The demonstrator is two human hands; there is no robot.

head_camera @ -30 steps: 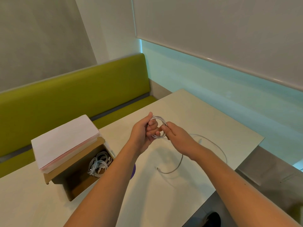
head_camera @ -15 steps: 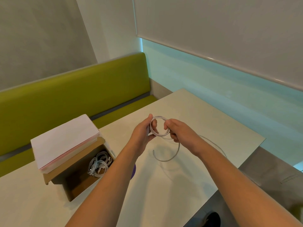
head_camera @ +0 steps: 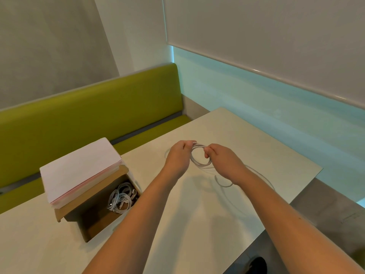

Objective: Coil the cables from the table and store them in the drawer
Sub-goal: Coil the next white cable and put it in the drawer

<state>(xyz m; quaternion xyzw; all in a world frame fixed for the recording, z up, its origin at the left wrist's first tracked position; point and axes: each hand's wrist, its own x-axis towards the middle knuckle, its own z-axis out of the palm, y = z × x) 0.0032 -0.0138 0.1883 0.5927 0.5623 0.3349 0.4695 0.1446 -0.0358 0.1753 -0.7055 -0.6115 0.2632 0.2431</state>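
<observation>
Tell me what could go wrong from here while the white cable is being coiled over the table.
The white cable is held as a loop between the left hand and right hand, but a loose tail trails on the table; it may snag or spring the coil open. The drawer already holds coiled cables, so a slack coil could tangle with them.
</observation>
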